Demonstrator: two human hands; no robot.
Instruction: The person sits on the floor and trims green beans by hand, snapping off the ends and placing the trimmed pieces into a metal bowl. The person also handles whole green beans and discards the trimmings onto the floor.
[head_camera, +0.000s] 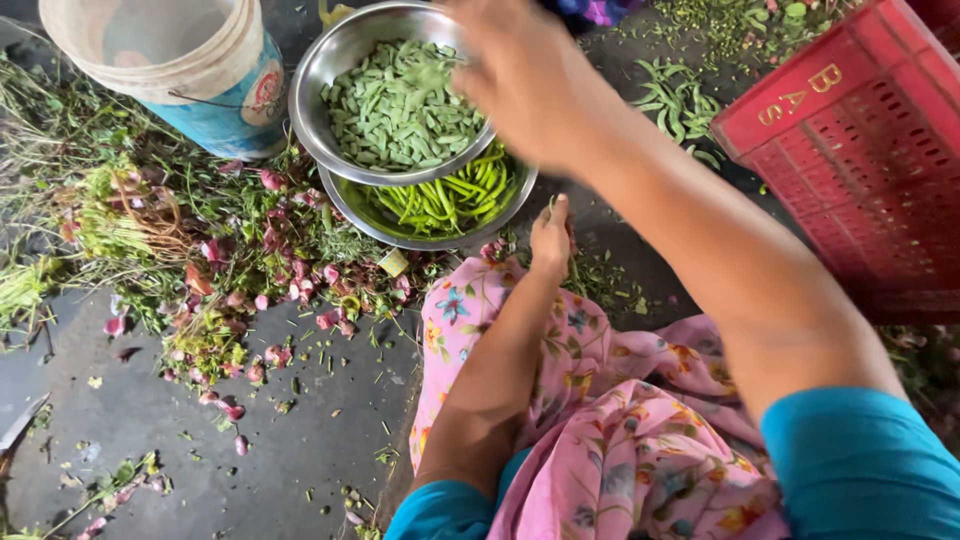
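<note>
**Right hand over the bowl of cut beans, left hand holding stems at the knee**

Right hand (525, 80) is hovering over the upper steel bowl (330, 75), blurred by motion. Fingers are pointing down toward the bowl's right side; can't tell whether they're pinching anything or loose.

Cut bean pieces (395, 110) are filling that bowl: short flat segments, pale matte green, heaped nearly to the rim. The bowl is sitting tilted on a second steel bowl (505, 215) beneath it, which is showing long whole bright-green pods (445, 200) in the exposed crescent at lower right.

Left hand (551, 240) is resting low, just beyond the knee, on the pink floral cloth (600, 420). It's closed around a few thin green stems (572, 268) that are sticking out below the fingers.

Around it:
- White plastic bucket (190, 70) with a blue lower band is standing just left of the bowls, touching or nearly touching.
- Red perforated crate (865, 150) is sitting on the right, well apart from the bowls.
- More loose green pods (675, 105) are lying on the ground between bowls and crate.
- Pink-purple onion peels and green trimmings (250, 290) are scattered across the dark wet floor (230, 470) left of the knee.
- Both sleeves are teal.
</note>
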